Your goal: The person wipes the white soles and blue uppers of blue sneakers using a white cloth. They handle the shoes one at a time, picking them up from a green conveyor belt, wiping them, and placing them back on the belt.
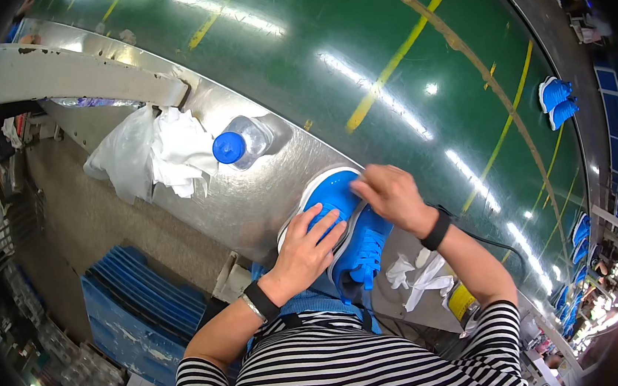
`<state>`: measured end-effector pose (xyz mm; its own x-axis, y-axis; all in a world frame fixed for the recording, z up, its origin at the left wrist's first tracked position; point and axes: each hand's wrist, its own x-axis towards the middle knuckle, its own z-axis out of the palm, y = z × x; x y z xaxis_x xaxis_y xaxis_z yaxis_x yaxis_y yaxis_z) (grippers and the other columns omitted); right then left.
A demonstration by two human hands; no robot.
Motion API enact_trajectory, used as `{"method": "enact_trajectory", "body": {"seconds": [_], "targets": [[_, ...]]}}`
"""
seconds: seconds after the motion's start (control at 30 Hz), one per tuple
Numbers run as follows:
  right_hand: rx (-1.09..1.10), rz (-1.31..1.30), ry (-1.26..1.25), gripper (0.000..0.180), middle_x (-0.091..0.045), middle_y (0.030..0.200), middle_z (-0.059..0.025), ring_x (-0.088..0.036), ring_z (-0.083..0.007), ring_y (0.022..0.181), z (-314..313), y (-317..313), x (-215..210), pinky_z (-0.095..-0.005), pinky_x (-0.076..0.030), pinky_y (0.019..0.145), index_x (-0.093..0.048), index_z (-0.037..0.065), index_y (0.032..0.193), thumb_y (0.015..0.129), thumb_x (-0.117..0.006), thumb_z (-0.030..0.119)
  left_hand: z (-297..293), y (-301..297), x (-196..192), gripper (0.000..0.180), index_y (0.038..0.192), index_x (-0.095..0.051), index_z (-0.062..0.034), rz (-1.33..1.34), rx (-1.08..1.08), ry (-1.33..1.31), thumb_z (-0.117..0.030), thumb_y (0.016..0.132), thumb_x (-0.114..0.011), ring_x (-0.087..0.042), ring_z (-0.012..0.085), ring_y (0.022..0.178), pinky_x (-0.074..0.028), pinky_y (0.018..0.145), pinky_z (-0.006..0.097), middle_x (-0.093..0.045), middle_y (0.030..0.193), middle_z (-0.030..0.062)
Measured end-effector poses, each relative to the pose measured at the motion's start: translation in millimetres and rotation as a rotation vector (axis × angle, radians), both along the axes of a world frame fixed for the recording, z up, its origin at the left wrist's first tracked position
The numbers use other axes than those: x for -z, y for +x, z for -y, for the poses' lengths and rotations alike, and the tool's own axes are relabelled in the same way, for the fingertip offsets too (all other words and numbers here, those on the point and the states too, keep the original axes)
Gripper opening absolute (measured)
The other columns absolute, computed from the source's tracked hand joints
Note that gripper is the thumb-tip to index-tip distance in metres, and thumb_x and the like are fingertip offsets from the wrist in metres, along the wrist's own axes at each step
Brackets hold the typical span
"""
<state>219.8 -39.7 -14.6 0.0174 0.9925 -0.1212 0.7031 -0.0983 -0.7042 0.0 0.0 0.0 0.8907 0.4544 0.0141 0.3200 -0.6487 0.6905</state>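
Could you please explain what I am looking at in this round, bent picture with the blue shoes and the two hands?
There is no machine here: a person wears a wide fisheye camera on the head, looking down, so straight edges curve. The striped sleeves at the bottom are that person's own arms. The left hand lies flat on a blue shoe with a white sole, and the right hand presses something small and pale against it; I cannot tell what. A second blue shoe, laces showing, sits beside it. They rest on a metal ledge beside a green conveyor belt carrying more blue shoes. Also on the ledge: a plastic bottle with a blue cap and crumpled white cloths.
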Motion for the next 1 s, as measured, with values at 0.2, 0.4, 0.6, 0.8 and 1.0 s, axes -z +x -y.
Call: {"method": "enact_trajectory", "body": {"seconds": [0.2,0.4,0.6,0.8,1.0], "targets": [[-0.040,0.241,0.136,0.022,-0.054,0.065,-0.0090,-0.056,-0.0289,0.062,-9,9,12,-0.0391,-0.043,0.059,-0.049,0.008,0.074,0.084,-0.060,0.025,-2,3,-1,0.049,0.111,-0.061,-0.0073,0.000,0.001,0.006,-0.002,0.062,-0.068,-0.046,0.0351,0.115,-0.042,0.094,0.045,-0.054,0.122,0.0106],[0.593,0.049,-0.177,0.019,-0.056,0.074,-0.0201,-0.055,-0.0407,0.071,84,59,-13,-0.0454,-0.043,0.062,-0.050,0.001,0.083,0.091,-0.052,0.019,1,-1,-3,0.050,0.114,-0.060,-0.0069,0.000,0.023,0.025,-0.002,0.065,-0.068,-0.044,0.0363,0.118,-0.041,0.095,0.045,-0.052,0.123,0.0119],[0.670,0.145,-0.223,0.027,-0.056,0.094,-0.0160,-0.052,-0.0355,0.093,157,6,13,-0.0417,-0.041,0.083,-0.056,0.007,0.109,0.083,-0.060,0.013,-3,0,-7,0.059,0.123,-0.053,-0.0063,-0.003,0.108,0.020,-0.005,0.067,-0.070,-0.039,0.0379,0.121,-0.037,0.100,0.044,-0.043,0.130,0.0165],[0.976,-0.079,-0.047,0.065,-0.054,0.106,-0.0128,-0.052,-0.0251,0.100,159,-59,-36,-0.0374,-0.042,0.085,-0.045,0.001,0.125,0.070,-0.077,0.015,-28,-16,-16,0.100,0.140,-0.021,0.0003,-0.104,0.089,-0.402,-0.016,0.061,-0.081,-0.029,0.0418,0.128,-0.029,0.106,0.045,-0.027,0.136,0.0263],[1.085,-0.902,-0.120,0.080,-0.052,0.111,-0.0152,-0.051,-0.0282,0.104,155,-158,32,-0.0375,-0.041,0.090,-0.029,0.000,0.137,0.071,-0.074,0.010,-41,-30,24,0.094,0.141,-0.014,0.0051,-0.291,0.243,-0.556,-0.015,0.070,-0.072,-0.027,0.0387,0.131,-0.027,0.108,0.038,-0.026,0.137,0.0272]]}}
